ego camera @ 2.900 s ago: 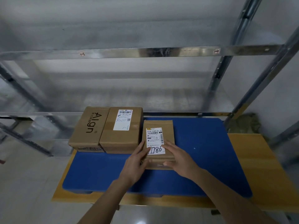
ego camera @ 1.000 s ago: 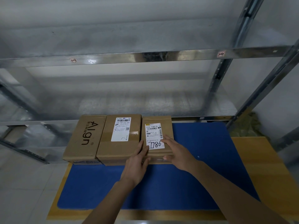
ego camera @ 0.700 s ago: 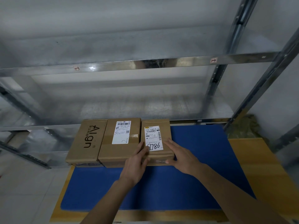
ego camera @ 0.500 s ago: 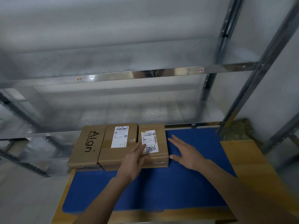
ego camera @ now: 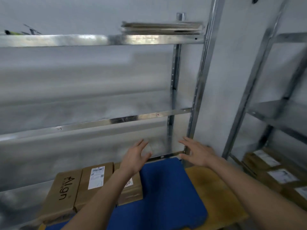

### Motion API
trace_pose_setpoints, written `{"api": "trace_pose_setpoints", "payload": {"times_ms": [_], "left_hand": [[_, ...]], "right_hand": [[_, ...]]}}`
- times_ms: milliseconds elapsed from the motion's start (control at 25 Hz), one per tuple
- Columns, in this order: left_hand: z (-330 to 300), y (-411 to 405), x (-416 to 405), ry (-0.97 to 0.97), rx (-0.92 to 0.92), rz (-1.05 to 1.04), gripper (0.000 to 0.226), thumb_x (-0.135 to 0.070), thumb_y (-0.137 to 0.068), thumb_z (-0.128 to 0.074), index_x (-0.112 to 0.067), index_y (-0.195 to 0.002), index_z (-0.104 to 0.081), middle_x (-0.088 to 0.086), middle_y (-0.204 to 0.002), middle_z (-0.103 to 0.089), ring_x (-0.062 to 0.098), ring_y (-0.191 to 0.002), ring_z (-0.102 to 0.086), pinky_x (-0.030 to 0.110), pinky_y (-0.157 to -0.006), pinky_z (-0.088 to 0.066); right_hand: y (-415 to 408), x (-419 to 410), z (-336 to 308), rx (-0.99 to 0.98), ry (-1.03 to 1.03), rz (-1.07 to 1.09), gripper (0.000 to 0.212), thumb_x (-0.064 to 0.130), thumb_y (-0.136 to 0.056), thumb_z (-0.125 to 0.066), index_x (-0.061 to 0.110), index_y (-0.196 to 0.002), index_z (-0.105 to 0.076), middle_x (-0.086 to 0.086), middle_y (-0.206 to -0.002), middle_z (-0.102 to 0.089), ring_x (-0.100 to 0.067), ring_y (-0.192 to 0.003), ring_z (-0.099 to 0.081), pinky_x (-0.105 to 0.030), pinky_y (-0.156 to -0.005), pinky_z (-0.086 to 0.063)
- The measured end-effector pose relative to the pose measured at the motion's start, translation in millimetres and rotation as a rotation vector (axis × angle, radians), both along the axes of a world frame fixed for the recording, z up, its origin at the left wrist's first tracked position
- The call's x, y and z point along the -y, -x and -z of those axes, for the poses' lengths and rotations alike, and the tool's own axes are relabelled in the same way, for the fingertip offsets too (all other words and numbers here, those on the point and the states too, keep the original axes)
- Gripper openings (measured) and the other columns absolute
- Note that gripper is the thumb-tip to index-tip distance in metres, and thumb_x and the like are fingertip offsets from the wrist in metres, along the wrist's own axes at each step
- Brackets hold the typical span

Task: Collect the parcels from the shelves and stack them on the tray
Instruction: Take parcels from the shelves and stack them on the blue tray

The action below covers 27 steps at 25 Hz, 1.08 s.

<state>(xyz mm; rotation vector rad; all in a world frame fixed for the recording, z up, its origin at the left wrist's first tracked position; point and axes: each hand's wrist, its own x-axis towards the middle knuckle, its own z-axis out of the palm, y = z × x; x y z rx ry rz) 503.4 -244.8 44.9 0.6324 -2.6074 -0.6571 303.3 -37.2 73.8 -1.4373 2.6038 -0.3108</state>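
Three brown parcels sit side by side at the left end of the blue tray (ego camera: 166, 196): the Align parcel (ego camera: 62, 195) furthest left, the labelled parcel (ego camera: 94, 185) touching it, then the third parcel (ego camera: 132, 188), partly hidden under the left forearm. The tray lies on a wooden desk (ego camera: 214, 193) pushed against the metal shelves (ego camera: 99, 40).

Above the tray's far edge the left hand (ego camera: 136, 156) is raised with its grip spread and empty. The right hand (ego camera: 197, 153) matches it, grip spread, holding nothing.

Placing looks finished for these three; the step in hand appears to be fetching another. At the far right, more parcels (ego camera: 275, 173) lie on a low neighbouring shelf, somewhat blurred. The next move likely calls for turning right, reaching down, and taking one in both hands. The flat cardboard stack (ego camera: 162, 28) on the top shelf is another candidate.
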Motion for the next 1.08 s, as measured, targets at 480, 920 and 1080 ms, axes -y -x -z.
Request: {"api": "trace_pose_setpoints", "payload": {"times_ms": [480,920,1080], "left_hand": [[-66.0,89.4,-131.7,-0.007,-0.097,0.429,0.062,-0.051,-0.095,-0.053,-0.029,-0.151,-0.035,-0.006,-0.160,-0.026,0.017,-0.145,-0.028,0.036,-0.115,-0.027],[-39.6,185.4,-332.7,0.020,-0.011,0.811,0.060,-0.057,-0.093,-0.052,-0.034,-0.147,-0.040,-0.008,-0.158,-0.031,0.016,-0.142,-0.036,0.037,-0.113,-0.035],[-14.7,215.7,-410.2,-0.003,0.063,0.922,0.060,-0.058,-0.093,-0.052,-0.036,-0.147,-0.039,-0.010,-0.159,-0.027,0.015,-0.142,-0.035,0.039,-0.114,-0.033]], "right_hand": [[-28.8,-194.2,-74.7,-0.086,-0.011,0.465,0.071,0.056,-0.095,-0.054,0.037,-0.157,-0.023,0.011,-0.165,-0.016,-0.016,-0.149,-0.025,-0.039,-0.118,-0.029],[-42.7,-407.7,-32.1,0.005,-0.044,0.880,0.071,0.058,-0.092,-0.057,0.041,-0.154,-0.026,0.011,-0.164,-0.021,-0.016,-0.147,-0.028,-0.043,-0.119,-0.030],[-37.1,-480.8,-12.5,0.050,-0.035,0.938,0.068,0.048,-0.096,-0.058,0.036,-0.155,-0.026,0.009,-0.163,-0.024,-0.016,-0.146,-0.031,-0.035,-0.117,-0.030]]}}
